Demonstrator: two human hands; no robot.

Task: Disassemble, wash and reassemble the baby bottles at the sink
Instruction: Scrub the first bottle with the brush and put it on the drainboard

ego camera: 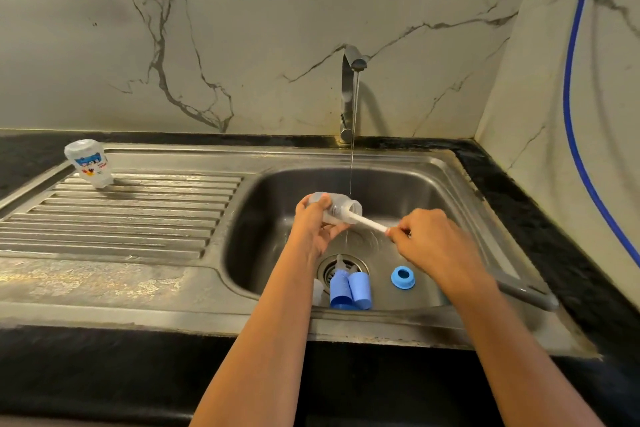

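Note:
My left hand [313,222] grips a clear bottle body [341,207] on its side over the sink basin [263,218], mouth pointing right. My right hand [429,239] pinches the white handle of a bottle brush [369,222], whose head is inside the bottle. A thin stream of water falls from the tap [348,94] just past the bottle mouth. On the basin floor near the drain [343,267] lie two blue caps [349,289], a blue collar ring [403,277] and a clear teat [340,262]. Another bottle [89,163] stands upside down on the drainboard.
The ribbed steel drainboard [121,218] spreads to the left of the basin. Black countertop [540,218] borders the sink at right and front. A blue hose [575,114] runs down the right wall. A grey handle [526,295] lies over the basin's right rim.

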